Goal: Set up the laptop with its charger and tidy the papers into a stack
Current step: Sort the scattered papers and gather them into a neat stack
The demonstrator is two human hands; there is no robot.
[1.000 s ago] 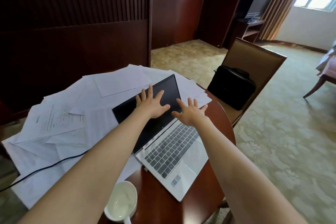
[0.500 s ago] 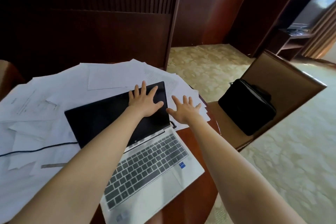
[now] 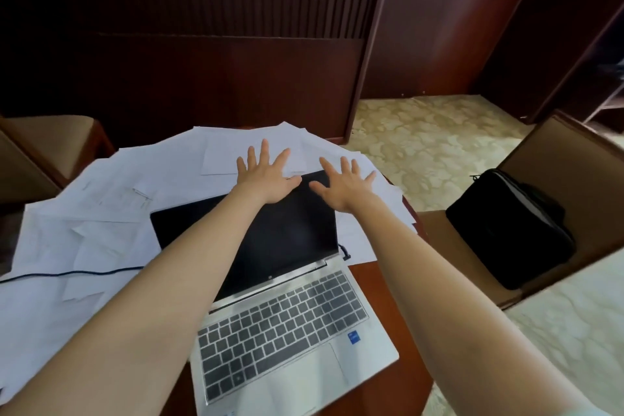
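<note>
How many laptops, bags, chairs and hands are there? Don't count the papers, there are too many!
Laptop: 1
Black bag: 1
Chairs: 2
Hands: 2, the left hand and the right hand
Total: 6

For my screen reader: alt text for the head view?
A left hand and right hand, fingers spread, reach across an open laptop amid scattered papers. A black cable crosses the papers; a black bag sits on a chair.
</note>
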